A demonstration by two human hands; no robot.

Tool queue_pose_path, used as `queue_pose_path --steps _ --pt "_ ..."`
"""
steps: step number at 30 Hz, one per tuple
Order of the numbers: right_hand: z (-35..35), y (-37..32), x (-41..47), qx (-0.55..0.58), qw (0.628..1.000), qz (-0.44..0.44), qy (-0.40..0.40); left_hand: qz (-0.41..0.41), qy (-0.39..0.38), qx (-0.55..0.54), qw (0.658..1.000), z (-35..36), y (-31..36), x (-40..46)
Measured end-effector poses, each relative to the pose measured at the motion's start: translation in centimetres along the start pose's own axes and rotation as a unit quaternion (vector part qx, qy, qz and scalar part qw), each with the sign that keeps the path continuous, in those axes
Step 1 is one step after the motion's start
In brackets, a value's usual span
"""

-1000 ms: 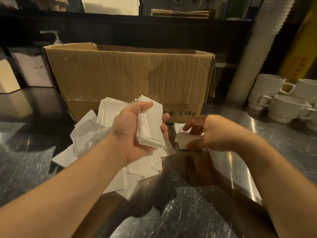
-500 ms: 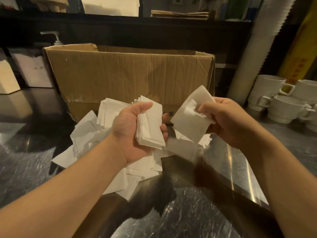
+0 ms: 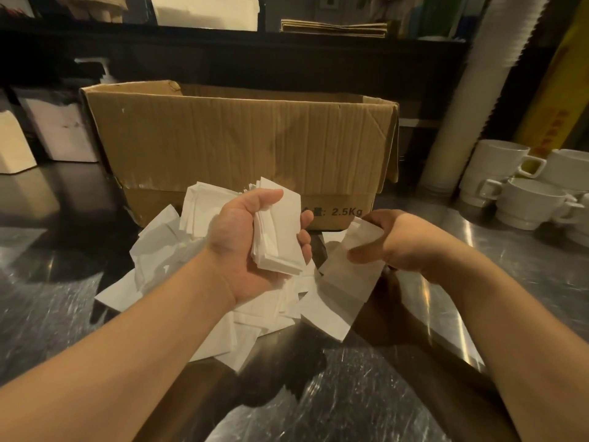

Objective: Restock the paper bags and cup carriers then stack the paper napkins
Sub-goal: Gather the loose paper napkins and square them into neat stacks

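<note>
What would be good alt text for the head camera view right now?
A person's left hand grips a stack of paper napkins while the right hand pinches a single napkin beside it. Loose napkins lie scattered on the metal counter before a cardboard box, with white cups at right.

— What carries everything here?
— A shiny, scratched steel tabletop.
— And directly on it?
— A brown open-topped cardboard box at the back, with a loose heap of white paper napkins just in front of it. To the right stand white ceramic cups, stacked, beside a tall white column of paper cups.
</note>
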State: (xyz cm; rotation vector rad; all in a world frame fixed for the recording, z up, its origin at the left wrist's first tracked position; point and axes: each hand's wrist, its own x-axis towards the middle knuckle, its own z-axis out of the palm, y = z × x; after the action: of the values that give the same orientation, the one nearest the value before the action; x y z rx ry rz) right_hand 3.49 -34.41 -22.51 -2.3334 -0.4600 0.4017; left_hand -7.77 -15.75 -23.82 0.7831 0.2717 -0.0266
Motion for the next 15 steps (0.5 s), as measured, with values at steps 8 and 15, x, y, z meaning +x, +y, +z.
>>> queue_pose_path --steps 8,15 --pt "-1.4 0.4 -0.4 0.115 0.988 -0.101 0.008 0.006 0.005 0.01 1.0 0.0 0.0 0.0" --pt "-1.8 -0.4 -2.5 0.304 0.904 -0.256 -0.159 -0.024 -0.07 0.078 0.994 -0.2 -0.1 0.2"
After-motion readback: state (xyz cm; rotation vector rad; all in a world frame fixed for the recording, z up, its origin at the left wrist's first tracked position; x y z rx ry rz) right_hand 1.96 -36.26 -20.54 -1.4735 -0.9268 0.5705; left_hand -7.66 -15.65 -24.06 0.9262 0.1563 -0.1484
